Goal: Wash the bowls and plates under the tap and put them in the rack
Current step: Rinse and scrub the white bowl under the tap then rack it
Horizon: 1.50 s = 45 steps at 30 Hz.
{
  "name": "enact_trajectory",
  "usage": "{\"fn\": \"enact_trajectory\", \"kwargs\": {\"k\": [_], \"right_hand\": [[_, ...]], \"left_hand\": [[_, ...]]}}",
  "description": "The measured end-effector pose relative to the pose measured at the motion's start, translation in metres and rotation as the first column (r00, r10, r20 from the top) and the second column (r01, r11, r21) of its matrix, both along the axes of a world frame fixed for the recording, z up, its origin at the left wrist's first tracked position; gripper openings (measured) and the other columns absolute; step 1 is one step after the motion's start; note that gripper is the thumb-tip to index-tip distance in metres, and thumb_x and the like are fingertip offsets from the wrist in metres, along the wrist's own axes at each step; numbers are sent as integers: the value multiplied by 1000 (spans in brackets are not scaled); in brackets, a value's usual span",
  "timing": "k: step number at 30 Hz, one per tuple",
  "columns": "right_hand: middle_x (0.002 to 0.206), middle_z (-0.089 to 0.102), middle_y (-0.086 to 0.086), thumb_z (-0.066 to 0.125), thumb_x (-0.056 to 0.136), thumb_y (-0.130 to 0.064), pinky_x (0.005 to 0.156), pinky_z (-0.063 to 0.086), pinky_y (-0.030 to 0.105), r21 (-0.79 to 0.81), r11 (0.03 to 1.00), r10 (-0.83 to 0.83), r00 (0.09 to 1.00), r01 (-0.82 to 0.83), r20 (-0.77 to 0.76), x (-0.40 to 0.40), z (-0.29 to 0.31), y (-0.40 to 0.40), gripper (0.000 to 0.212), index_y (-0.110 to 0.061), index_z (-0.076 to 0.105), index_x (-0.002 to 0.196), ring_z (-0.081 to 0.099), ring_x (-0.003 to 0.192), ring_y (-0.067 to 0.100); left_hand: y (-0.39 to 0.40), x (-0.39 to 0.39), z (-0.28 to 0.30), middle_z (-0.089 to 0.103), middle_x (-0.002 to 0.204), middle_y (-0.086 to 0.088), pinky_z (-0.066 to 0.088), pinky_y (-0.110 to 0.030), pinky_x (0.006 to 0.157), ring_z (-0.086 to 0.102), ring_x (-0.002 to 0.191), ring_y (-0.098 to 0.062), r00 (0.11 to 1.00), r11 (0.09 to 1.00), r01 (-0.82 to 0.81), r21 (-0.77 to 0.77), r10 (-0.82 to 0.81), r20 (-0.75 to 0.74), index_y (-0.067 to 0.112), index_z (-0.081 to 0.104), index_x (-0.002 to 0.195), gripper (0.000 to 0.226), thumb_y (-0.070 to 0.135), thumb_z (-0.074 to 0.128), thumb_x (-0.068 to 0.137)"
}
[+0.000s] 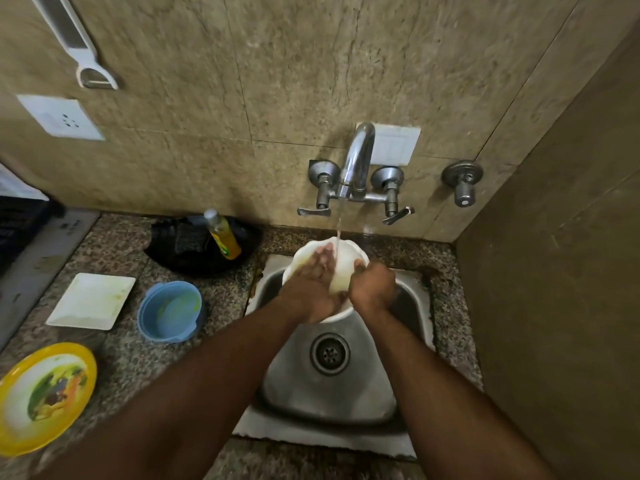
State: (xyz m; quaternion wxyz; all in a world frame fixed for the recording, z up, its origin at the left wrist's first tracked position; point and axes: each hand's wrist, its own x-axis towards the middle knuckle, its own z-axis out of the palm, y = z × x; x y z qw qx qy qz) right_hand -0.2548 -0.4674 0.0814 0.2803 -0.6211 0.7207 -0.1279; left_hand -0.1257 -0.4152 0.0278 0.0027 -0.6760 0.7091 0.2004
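A white bowl (348, 259) is held over the steel sink (298, 386), right under the running tap (356, 161). My right hand (372, 287) grips the bowl's right rim. My left hand (313, 280) lies flat inside the bowl with its fingers spread in the water stream. On the counter to the left stand a blue bowl (169, 311) with yellow-green residue, a white square plate (91, 301) and a yellow-rimmed picture plate (43, 396). A black rack (17, 220) shows at the far left edge.
A black dish (239, 251) behind the blue bowl holds a yellow soap bottle (223, 239) and a dark scrubber (176, 235). A separate valve (463, 185) sticks out of the wall on the right. A side wall (554, 271) closes the right.
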Motion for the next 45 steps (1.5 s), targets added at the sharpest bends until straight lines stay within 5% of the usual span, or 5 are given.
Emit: {"fn": "enact_trajectory", "kwargs": {"k": [12, 23, 32, 38, 45], "right_hand": [[120, 69, 23, 49, 106, -30, 85, 53, 38, -10, 993, -117, 992, 117, -39, -8, -5, 12, 35, -2, 65, 121, 66, 113, 38], [118, 69, 24, 52, 104, -27, 82, 52, 40, -70, 984, -163, 986, 165, 45, -10, -7, 25, 31, -4, 61, 123, 65, 111, 41], [116, 67, 28, 51, 105, -29, 83, 53, 48, -119, 958, -252, 964, 260, 80, -25, -7, 6, 34, -1, 62, 120, 64, 110, 45], [107, 71, 28, 50, 105, -28, 77, 53, 44, -223, 955, -162, 974, 194, 157, -11, -10, 20, 31, 0, 60, 114, 68, 98, 45], [100, 71, 28, 53, 104, -29, 70, 52, 41, -313, 943, -55, 979, 116, 198, -15, -19, 32, 30, -1, 61, 110, 69, 90, 45]], "left_hand": [[20, -37, 18, 3, 173, -15, 4, -45, 129, 1, 160, -33, 895, 958, -165, 234, 245, -372, 4, 14, 164, 65, 32, 38, 110], [4, -35, 9, -32, 168, -6, -7, -47, 129, -24, 157, -25, 948, 902, -315, 294, 313, 57, 14, -24, 160, 93, 72, 13, 98], [39, -36, 15, 73, 110, -11, 52, -35, 89, 70, 106, -29, 943, 948, -313, -66, 301, -140, 8, 72, 99, 55, 47, 33, 97], [39, -24, 19, 65, 125, -10, 54, -35, 97, 65, 109, -27, 623, 596, -763, -251, 576, -528, 11, 71, 113, 39, -1, 66, 76], [19, 1, 9, 72, 116, -12, 59, -47, 92, 68, 107, -33, 289, 480, -864, 156, 724, -627, 12, 69, 121, 41, 28, 71, 83]]}}
